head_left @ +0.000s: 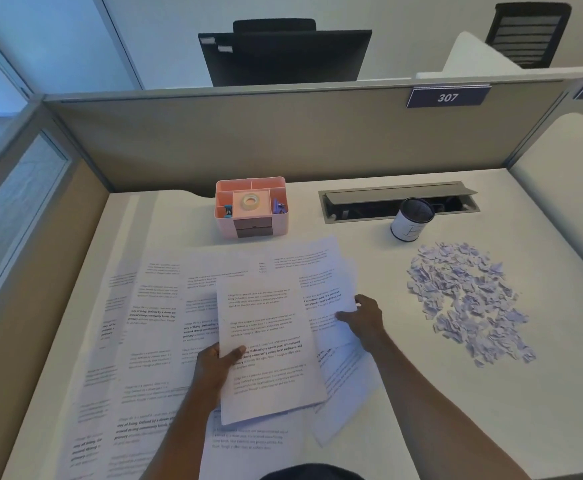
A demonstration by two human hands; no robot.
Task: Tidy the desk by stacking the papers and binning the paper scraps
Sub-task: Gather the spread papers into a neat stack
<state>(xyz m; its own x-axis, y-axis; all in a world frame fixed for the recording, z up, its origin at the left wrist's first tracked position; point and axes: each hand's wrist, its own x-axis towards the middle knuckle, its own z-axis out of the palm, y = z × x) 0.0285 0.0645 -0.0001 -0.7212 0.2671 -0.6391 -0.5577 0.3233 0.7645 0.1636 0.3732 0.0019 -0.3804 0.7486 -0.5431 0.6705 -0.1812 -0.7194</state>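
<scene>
Left thumb (236, 353) on top, other fingers hidden under: left hand (213, 370) pinches held sheet (265, 323) at left edge, raised over spread. Right hand (364, 318) fingers curled, pinching right-side sheet (321, 299) at outer edge. Loose papers (158, 327) fanned, overlapping, across left and centre of desk (421, 393). Paper scraps (466, 303) piled well right, near small bin (411, 220). Pink organiser (252, 207) at back. Judgement: sheets light, floppy, slide on each other; grab by edges. Scraps tiny; scoop.

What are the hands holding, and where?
The left hand pinches the top sheet at its left edge. The right hand is on another sheet at its right edge; grip unclear.
</scene>
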